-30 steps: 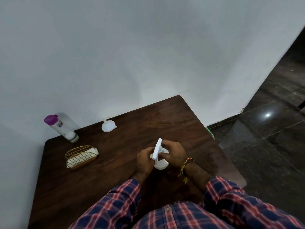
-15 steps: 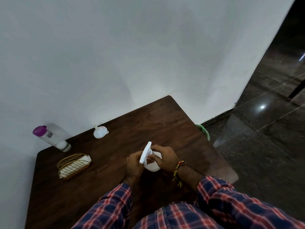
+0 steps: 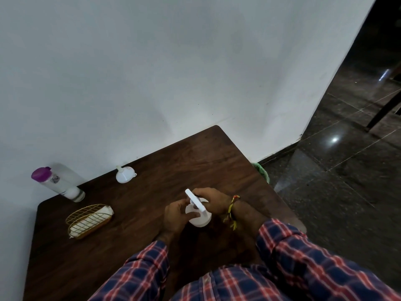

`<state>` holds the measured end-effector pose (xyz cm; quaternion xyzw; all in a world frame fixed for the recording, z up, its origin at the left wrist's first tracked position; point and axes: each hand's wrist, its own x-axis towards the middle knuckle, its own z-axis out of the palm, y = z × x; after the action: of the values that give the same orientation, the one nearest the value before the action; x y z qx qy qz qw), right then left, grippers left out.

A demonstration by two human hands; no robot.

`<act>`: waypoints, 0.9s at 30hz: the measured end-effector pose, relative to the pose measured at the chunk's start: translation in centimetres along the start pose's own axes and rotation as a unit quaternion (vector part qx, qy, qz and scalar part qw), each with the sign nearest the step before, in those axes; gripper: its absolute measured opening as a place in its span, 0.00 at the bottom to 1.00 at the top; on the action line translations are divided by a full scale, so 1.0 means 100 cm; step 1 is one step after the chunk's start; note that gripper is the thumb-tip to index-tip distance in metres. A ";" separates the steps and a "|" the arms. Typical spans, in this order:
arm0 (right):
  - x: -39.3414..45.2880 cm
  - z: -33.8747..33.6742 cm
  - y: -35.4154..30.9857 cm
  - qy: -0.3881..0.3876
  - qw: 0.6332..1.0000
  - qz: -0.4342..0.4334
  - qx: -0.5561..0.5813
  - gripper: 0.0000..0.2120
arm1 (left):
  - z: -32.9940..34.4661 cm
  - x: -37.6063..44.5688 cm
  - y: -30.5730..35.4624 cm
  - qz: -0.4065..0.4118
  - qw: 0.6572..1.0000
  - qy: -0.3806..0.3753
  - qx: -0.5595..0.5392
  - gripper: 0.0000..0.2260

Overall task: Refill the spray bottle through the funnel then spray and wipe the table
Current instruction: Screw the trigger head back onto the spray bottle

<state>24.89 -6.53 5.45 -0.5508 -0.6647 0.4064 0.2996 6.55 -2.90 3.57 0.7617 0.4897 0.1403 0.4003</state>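
A white spray bottle (image 3: 200,218) stands on the dark wooden table (image 3: 134,240) in front of me. My left hand (image 3: 174,215) holds its body from the left. My right hand (image 3: 211,202) grips the white spray head (image 3: 195,202) at the top of the bottle. A white funnel (image 3: 124,174) lies upside down near the wall. A clear water bottle with a purple cap (image 3: 57,181) stands at the far left corner. A gold wire holder with white napkins (image 3: 89,220) sits on the left side.
White walls border the table at the back and left. The table's right edge drops to a dark glossy floor (image 3: 336,181). Something green (image 3: 261,171) shows beside the table's right edge. A dark furniture leg (image 3: 384,111) stands far right.
The spray head has turned on the bottle, its long part now pointing the other way. Both hands stay on the bottle. My view has shifted left.
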 end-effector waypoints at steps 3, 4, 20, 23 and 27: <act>0.006 -0.012 -0.002 -0.074 0.997 0.013 0.001 0.10 | 0.000 0.009 -0.006 -0.017 0.998 -0.047 0.038 0.20; 0.008 -0.014 -0.004 -0.093 0.995 0.019 0.008 0.10 | 0.001 0.011 -0.008 -0.018 0.997 -0.055 0.049 0.21; 0.013 -0.013 0.007 -0.084 0.994 -0.025 -0.065 0.19 | 0.011 0.005 -0.004 -0.008 0.998 -0.024 -0.065 0.22; 0.025 -0.033 0.003 -0.172 0.976 -0.046 -0.125 0.14 | 0.005 0.014 0.003 -0.008 0.997 -0.063 -0.054 0.17; 0.034 -0.055 0.004 -0.265 0.957 -0.071 -0.099 0.13 | -0.006 0.031 0.008 -0.004 0.988 -0.155 -0.005 0.12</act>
<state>29.01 -2.05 7.59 -0.4022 -0.7943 0.4474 0.0849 8.21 -0.09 4.03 0.7702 0.4240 0.0216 0.4759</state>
